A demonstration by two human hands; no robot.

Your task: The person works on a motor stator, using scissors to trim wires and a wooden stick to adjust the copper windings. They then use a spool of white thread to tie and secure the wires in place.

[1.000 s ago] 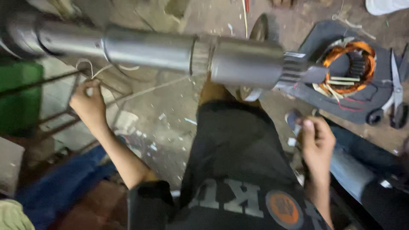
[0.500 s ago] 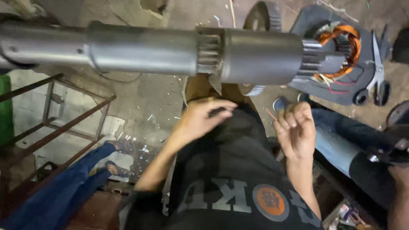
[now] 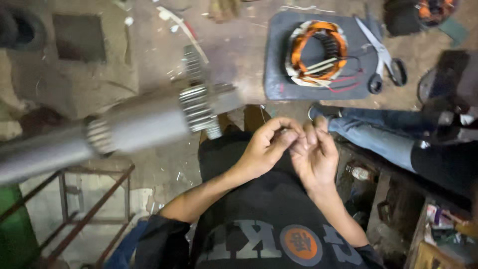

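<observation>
My left hand (image 3: 266, 144) and my right hand (image 3: 314, 155) meet in front of my black shirt (image 3: 259, 214), fingertips touching. Both pinch a small pale piece (image 3: 285, 131) that is too tiny to identify. A long grey metal shaft (image 3: 134, 124) with a toothed section (image 3: 196, 107) slants across the left of the view above my left forearm, blurred. Neither hand touches it.
A wound stator with copper coils (image 3: 318, 52) lies on a dark mat (image 3: 279, 79) on the floor ahead, scissors (image 3: 383, 62) beside it. Another person's leg in jeans (image 3: 378, 137) stretches in from the right. A rusty metal frame (image 3: 89, 209) stands lower left.
My left hand came from the far left to the middle and joined my right hand. The view swung, so the shaft now slants lower and further left.
</observation>
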